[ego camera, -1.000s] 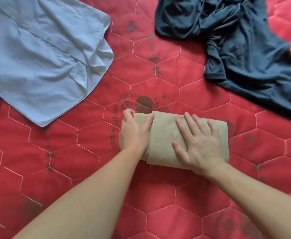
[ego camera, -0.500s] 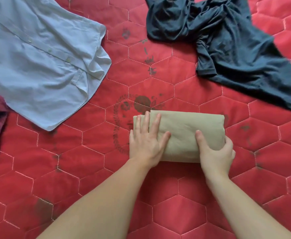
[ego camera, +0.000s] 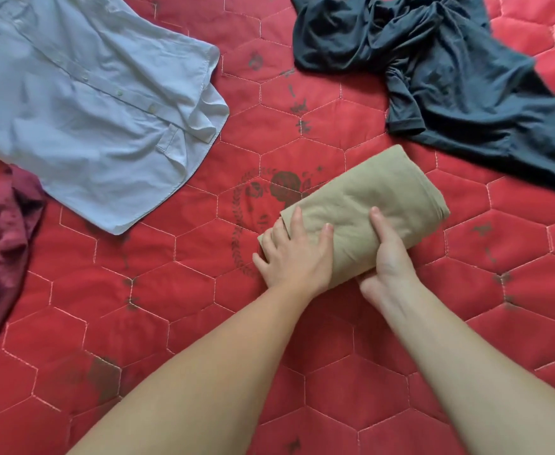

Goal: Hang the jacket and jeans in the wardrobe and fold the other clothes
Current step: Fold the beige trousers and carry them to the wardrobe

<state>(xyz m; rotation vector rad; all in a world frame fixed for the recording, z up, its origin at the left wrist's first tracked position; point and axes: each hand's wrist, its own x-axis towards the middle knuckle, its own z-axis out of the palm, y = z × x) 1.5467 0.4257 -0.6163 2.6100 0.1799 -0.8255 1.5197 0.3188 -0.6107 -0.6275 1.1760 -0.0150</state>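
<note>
Landmark: the folded tan garment [ego camera: 364, 205], lying slantwise on the red quilted bed [ego camera: 171, 323], a little right of the middle.
Maroon garment [ego camera: 0, 238]: far to the left of the tan bundle, crumpled at the frame's edge, not yet folded.
Pale blue shirt [ego camera: 88, 110]: up and to the left of the tan bundle, well apart from it, spread mostly flat with its button placket showing; unfolded.
Left hand [ego camera: 297, 254]: laid on the tan bundle's near left end, fingers straight and spread, so its grip is wide and pressing, not clasping.
Right hand [ego camera: 387, 257]: just beside the left hand, at the bundle's near long edge; thumb on top and fingers tucked beneath, its grip holding the tan garment.
Dark navy T-shirt [ego camera: 450, 70]: above and to the right of the bundle, bunched and twisted, apart from it.
Jacket and jeans: not in view, nor is the wardrobe.
Step in hand, as I judge it: settling or lifting the finished tan fold.
Risk: lifted from one edge alone, the layers could slide and fall open, since the far right end is unsupported.
Risk: pushed toward the navy T-shirt, the bundle could catch its sleeve and lose its shape.
</note>
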